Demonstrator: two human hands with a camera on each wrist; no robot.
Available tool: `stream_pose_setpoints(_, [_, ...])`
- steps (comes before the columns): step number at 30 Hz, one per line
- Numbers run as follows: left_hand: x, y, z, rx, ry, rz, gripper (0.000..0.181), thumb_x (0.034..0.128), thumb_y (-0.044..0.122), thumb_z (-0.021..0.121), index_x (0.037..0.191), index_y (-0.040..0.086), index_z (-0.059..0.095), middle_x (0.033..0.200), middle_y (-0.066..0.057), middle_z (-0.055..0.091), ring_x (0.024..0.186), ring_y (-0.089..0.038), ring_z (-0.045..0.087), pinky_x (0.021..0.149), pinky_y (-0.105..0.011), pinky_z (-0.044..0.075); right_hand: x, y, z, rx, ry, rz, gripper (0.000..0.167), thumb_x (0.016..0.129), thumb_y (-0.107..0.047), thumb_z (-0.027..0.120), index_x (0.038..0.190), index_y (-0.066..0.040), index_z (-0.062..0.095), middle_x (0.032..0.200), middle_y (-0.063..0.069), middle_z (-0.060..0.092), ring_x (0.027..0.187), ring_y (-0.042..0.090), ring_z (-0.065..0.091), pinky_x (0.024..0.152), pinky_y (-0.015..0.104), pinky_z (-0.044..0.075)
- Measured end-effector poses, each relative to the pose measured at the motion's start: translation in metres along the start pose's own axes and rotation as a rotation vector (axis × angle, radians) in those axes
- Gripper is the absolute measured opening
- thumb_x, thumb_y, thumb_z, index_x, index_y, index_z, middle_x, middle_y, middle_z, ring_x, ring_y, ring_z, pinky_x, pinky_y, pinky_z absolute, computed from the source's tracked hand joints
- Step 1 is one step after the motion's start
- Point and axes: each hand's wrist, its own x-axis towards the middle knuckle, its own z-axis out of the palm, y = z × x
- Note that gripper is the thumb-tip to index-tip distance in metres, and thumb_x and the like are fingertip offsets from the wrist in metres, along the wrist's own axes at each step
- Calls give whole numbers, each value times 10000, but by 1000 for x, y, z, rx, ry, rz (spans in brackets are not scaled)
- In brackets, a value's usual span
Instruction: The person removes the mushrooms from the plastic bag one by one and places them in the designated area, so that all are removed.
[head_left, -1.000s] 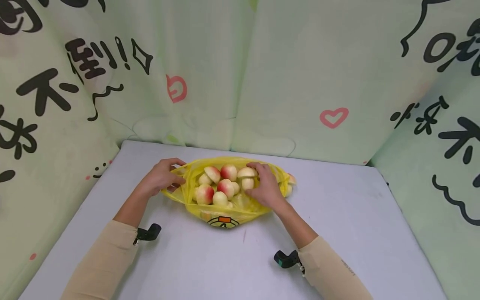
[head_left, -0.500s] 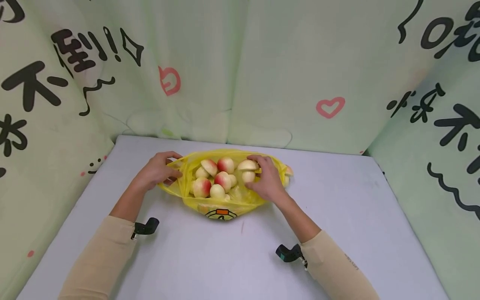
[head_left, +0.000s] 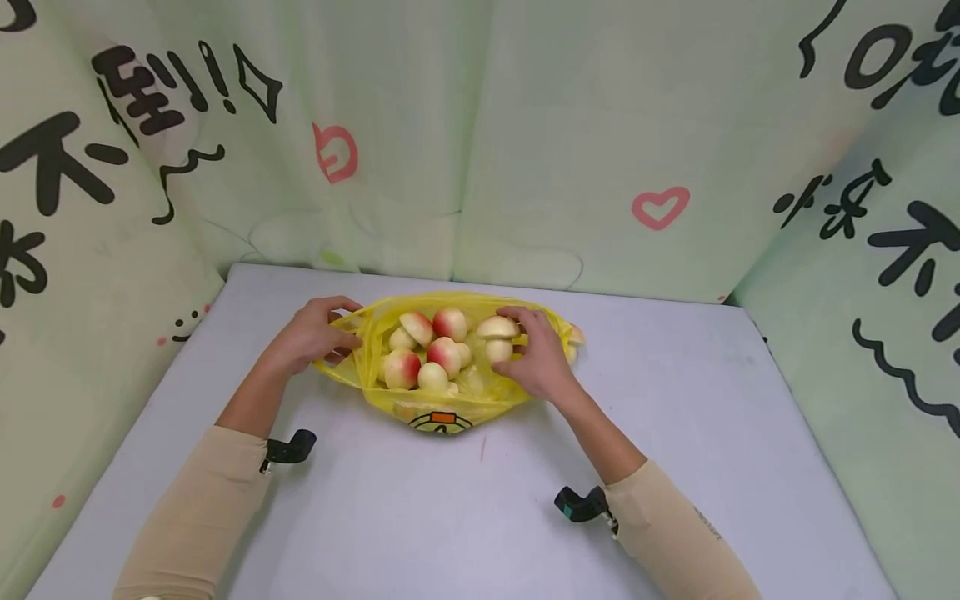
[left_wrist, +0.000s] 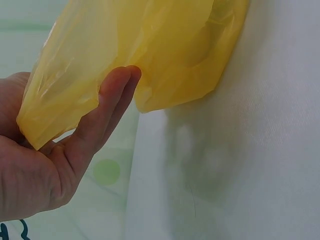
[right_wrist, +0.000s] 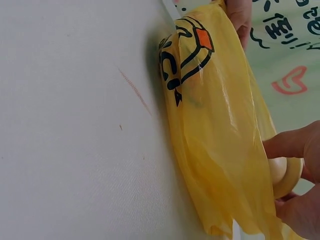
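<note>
A yellow plastic bag [head_left: 405, 406] lies gaping on the table. Inside it are red-and-white toy peaches [head_left: 444, 356] and toy mushrooms [head_left: 432, 377] with pale stems. At the bag's left edge, my left hand [head_left: 309, 336] holds the plastic between thumb and fingers; the left wrist view shows the fingers [left_wrist: 107, 102] fairly straight against the yellow film. On the right side, my right hand [head_left: 543, 362] grips a toy mushroom [head_left: 498, 327], fingers near its cap and thumb by its stem. In the right wrist view, the bag's wall partly hides that mushroom.
Another pale, reddish piece [head_left: 576, 335] shows at the bag's right end, partly behind plastic. The white table [head_left: 420, 517] extends toward me, and pale green printed curtains [head_left: 555, 150] enclose its back and sides. A small black camera [head_left: 291, 447] sits on each wrist.
The whole head view has shifted slightly, so the bag and hands appear higher. Both hands keep nearly the same place at the bag, and the mushroom stays in my right hand.
</note>
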Motion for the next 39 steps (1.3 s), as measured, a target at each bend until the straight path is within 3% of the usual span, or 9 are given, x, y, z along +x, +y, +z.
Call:
stream_pose_setpoints(7, [0,3,-2,-5,-2,-2,588,949,62,723,1486,33,484,1248,-247,566,828,-287,687,687,-292,600,-5,-3,-5,25,6,-10,758,784,55,844,1458,-85,527,1409,169,480,1285,347,519,1022,466,563])
stream_pose_setpoints(19, [13,9,0,34,3,-4,549,951,72,719,1459,69,511,1255,-229,575,809,-249,678,697,-293,600,-17,1,-25,82,61,-27,753,764,84,845,1433,-104,556,1410,143,480,1272,335,538,1005,474,573])
stream_pose_setpoints(28, [6,4,1,18,17,-8,555,945,64,723,1459,47,514,1237,-244,572,884,-353,689,676,-287,596,-27,3,-32,79,73,-35,753,759,73,857,1428,-117,568,1380,146,485,1266,334,544,996,471,578])
stream_pose_setpoints(39, [1,0,1,23,18,-38,558,962,78,715,1475,52,497,1272,-247,556,849,-277,663,699,-280,594,-38,7,-50,95,119,-44,753,783,45,854,1453,-108,547,1395,149,487,1291,366,541,1009,478,566])
